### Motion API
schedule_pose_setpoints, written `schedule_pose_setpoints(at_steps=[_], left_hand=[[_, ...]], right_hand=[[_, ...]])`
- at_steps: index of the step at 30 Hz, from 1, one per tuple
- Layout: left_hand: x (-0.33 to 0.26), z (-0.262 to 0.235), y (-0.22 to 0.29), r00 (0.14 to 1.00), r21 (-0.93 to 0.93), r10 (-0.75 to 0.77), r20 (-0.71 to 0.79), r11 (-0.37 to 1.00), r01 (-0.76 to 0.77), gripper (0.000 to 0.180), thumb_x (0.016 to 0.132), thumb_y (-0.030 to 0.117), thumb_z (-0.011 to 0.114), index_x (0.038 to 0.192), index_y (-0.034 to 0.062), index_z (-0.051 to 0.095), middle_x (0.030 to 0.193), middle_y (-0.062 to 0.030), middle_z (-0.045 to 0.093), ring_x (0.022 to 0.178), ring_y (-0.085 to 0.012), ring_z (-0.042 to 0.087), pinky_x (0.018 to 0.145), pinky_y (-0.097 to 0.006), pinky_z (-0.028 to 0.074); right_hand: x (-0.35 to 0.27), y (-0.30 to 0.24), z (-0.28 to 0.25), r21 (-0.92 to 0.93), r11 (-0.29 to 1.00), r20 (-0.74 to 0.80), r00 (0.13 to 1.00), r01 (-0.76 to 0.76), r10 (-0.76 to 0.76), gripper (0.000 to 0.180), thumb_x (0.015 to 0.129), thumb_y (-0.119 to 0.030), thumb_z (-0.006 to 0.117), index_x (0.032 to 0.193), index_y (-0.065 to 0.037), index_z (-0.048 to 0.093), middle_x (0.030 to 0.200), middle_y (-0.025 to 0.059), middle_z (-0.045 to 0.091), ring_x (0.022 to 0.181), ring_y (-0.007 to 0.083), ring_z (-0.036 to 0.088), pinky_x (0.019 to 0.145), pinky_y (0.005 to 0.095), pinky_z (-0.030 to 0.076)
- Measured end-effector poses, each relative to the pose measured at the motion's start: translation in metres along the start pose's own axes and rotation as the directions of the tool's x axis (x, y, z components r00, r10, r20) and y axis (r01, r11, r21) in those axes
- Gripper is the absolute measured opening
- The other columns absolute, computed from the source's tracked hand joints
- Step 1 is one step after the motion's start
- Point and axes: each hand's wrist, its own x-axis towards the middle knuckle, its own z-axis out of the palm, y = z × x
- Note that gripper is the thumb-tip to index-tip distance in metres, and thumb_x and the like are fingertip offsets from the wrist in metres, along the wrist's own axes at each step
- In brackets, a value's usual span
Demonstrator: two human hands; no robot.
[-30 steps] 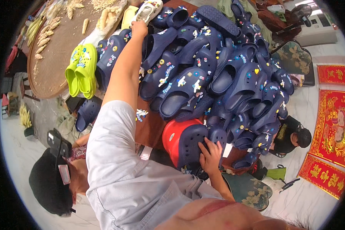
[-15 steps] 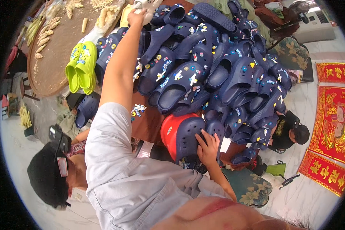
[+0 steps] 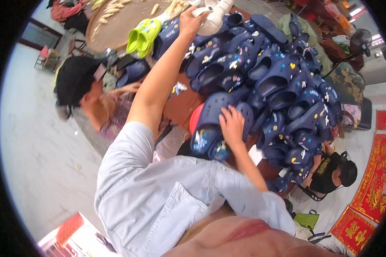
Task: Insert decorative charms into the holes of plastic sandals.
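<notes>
At the top, my left hand (image 3: 193, 22) is closed on a white clog (image 3: 212, 25) of a pale pair, held out past the pile at arm's length. My right hand (image 3: 232, 125) lies with stretched fingers on a plain navy clog (image 3: 215, 107) near me, its thumb hidden. Close by that hand is another navy clog (image 3: 244, 112). A smooth red rounded thing (image 3: 196, 116) shows partly behind the plain navy clog. Navy clogs with colourful charms (image 3: 205, 139) lie just below. A loose white-and-blue charm (image 3: 178, 88) rests on the brown tabletop (image 3: 176, 105).
A big heap of navy clogs (image 3: 283, 85) covers the table's middle and right. Lime-green clogs (image 3: 143, 37) stand at the left beside a round brown tray (image 3: 128, 23) of pale pieces. One person (image 3: 77, 81) sits at the left, another (image 3: 334, 173) at the right.
The view has shifted and turned, so the table sits higher. My left arm is stretched farther out with the white clog. My right hand stays on the plain navy clog.
</notes>
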Motion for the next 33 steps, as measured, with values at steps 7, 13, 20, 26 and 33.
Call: schedule_pose_setpoints(at_steps=[7, 13, 20, 26, 33], left_hand=[[-0.216, -0.043, 0.127, 0.989, 0.257, 0.060, 0.136, 0.962, -0.094, 0.020, 0.082, 0.013, 0.074, 0.095, -0.0009, 0.068, 0.079, 0.0018, 0.065, 0.068, -0.0073, 0.054, 0.062, -0.023, 0.044], [-0.357, -0.030, 0.124, 0.774, 0.289, 0.487, 0.406, 0.735, -0.614, 0.027, 0.066, 0.014, 0.082, 0.083, 0.0041, 0.062, 0.102, -0.0145, 0.064, 0.103, -0.0370, 0.058, 0.087, -0.045, 0.047], [-0.414, -0.043, 0.141, 0.646, 0.343, 0.412, 0.643, 0.599, -0.723, 0.038, 0.067, 0.020, 0.082, 0.096, 0.0075, 0.060, 0.107, -0.0155, 0.058, 0.112, -0.0383, 0.053, 0.085, -0.042, 0.051], [-0.417, -0.069, 0.174, 0.761, 0.415, 0.456, 0.461, 0.648, -0.639, 0.057, 0.067, 0.023, 0.083, 0.117, 0.0071, 0.059, 0.098, -0.0134, 0.062, 0.098, -0.0306, 0.062, 0.077, -0.036, 0.053], [-0.393, -0.075, 0.146, 0.932, 0.419, -0.020, 0.362, 0.897, -0.144, 0.127, 0.060, 0.040, 0.090, 0.153, 0.0030, 0.012, 0.134, -0.0231, 0.049, 0.122, -0.0353, 0.050, 0.102, -0.038, 0.039]], right_hand=[[0.034, -0.003, -0.056, 0.930, 0.356, 0.010, 0.977, -0.088, 0.214, 0.064, 0.096, -0.031, 0.060, 0.149, -0.010, 0.030, 0.137, 0.0139, 0.049, 0.119, 0.0245, 0.050, 0.100, 0.0400, 0.039], [0.019, -0.011, -0.056, 0.967, -0.248, 0.096, 0.984, -0.058, 0.147, 0.083, 0.093, -0.037, 0.064, 0.152, -0.026, 0.006, 0.144, 0.0094, 0.038, 0.128, 0.0279, 0.044, 0.101, 0.0476, 0.042], [-0.012, -0.009, -0.052, 0.929, -0.369, 0.032, 0.987, 0.029, 0.158, 0.076, 0.091, -0.021, 0.066, 0.149, -0.026, 0.018, 0.143, 0.0082, 0.041, 0.129, 0.0283, 0.044, 0.106, 0.0480, 0.040], [-0.019, -0.021, -0.073, 0.866, -0.500, 0.062, 0.995, -0.016, 0.076, 0.067, 0.085, -0.025, 0.062, 0.145, -0.022, 0.032, 0.135, 0.0090, 0.050, 0.124, 0.0274, 0.050, 0.105, 0.0462, 0.042], [-0.032, -0.046, -0.071, 0.899, -0.435, 0.057, 0.998, -0.043, 0.019, 0.063, 0.089, -0.020, 0.051, 0.149, -0.016, 0.030, 0.137, 0.0096, 0.050, 0.123, 0.0261, 0.052, 0.104, 0.0407, 0.043]])
